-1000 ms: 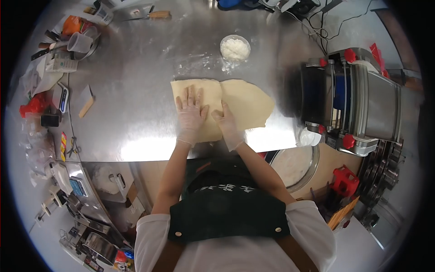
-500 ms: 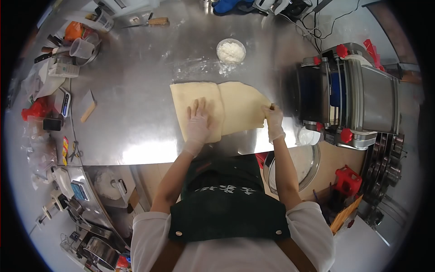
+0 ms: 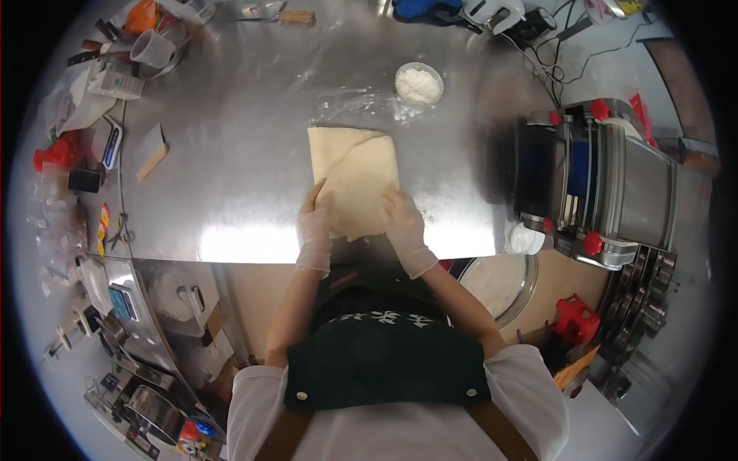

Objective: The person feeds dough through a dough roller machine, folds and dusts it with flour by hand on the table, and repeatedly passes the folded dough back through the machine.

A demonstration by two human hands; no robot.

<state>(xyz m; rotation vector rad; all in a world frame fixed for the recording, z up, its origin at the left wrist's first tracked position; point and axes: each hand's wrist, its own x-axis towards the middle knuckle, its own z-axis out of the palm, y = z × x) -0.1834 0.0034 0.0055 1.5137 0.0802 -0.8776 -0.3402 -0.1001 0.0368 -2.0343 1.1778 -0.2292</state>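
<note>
A: Arms, pose?
B: Two, reaching forward over the front edge of the counter (image 3: 246,169). Forearms bare, angled slightly inward. Left hand (image 3: 314,221): thin clear glove, fingers pointing away from the body. Right hand (image 3: 404,224): matching glove, fingers bent inward, towards the left hand.

A: State of each?
B: Left: fingers close together, lightly bent against the dough (image 3: 355,173); whether it pinches, cannot tell. Right: fingers curled at the dough; a grip, likewise, cannot tell.

A: The dough, placed where?
B: One piece, pale, folded over, lying on the counter between the hands. Left hand touching its left side, right hand its right side, both towards the near end. Main part of the dough extends beyond the fingertips. One layer's edge crosses the far part at a slant.

A: Edges and room?
B: Near end of dough: close to the counter's front edge. Far side: metal surface, streaked with flour, and a bowl of flour (image 3: 419,84) beyond to the right. Left side: a stretch of metal, then one scraper (image 3: 156,154), well apart; scissors (image 3: 121,230) farther left, near the front. Right side: a stretch of metal, then one machine (image 3: 649,188) with red knobs, well apart from the right hand.
</note>
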